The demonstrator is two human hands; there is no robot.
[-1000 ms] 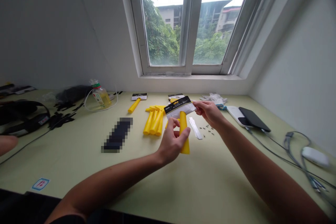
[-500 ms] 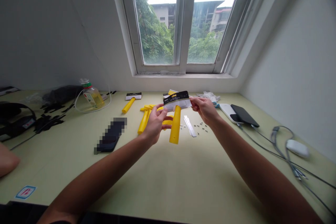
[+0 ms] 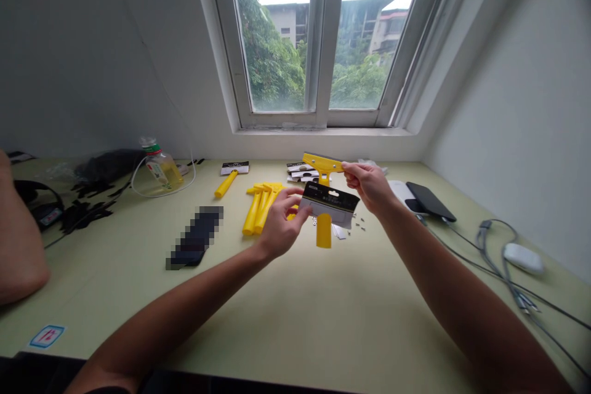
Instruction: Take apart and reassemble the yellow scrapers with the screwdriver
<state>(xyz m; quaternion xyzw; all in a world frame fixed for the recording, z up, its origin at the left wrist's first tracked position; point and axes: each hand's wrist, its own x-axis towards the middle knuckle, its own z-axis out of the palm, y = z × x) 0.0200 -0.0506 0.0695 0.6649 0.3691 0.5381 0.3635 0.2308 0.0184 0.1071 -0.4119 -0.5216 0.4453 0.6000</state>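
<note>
My right hand (image 3: 369, 186) pinches one end of the head of a yellow scraper (image 3: 323, 164), which stands upright above the table. A black-and-white cardboard sleeve (image 3: 340, 217) is around or in front of the scraper's handle, below the head; which of the two cannot be told. My left hand (image 3: 282, 226) grips the sleeve's left end between thumb and fingers. Beneath lie small screws (image 3: 361, 225) and a metal blade strip (image 3: 340, 234), partly hidden. Several yellow scraper handles (image 3: 253, 212) are piled left of my left hand.
Another carded scraper (image 3: 226, 186) and stacked cards (image 3: 295, 167) lie at the back. A blurred-out phone (image 3: 196, 240) and bottle (image 3: 164, 166) are on the left, near another person's arm (image 3: 21, 246). Dark phone (image 3: 429, 202), cables (image 3: 496, 258) and white case (image 3: 523, 260) lie right.
The sleeve, which covered the scraper's head, now sits lower, over the handle, and the head is exposed. My right hand has shifted onto the head's end. The other person's arm reaches further in.
</note>
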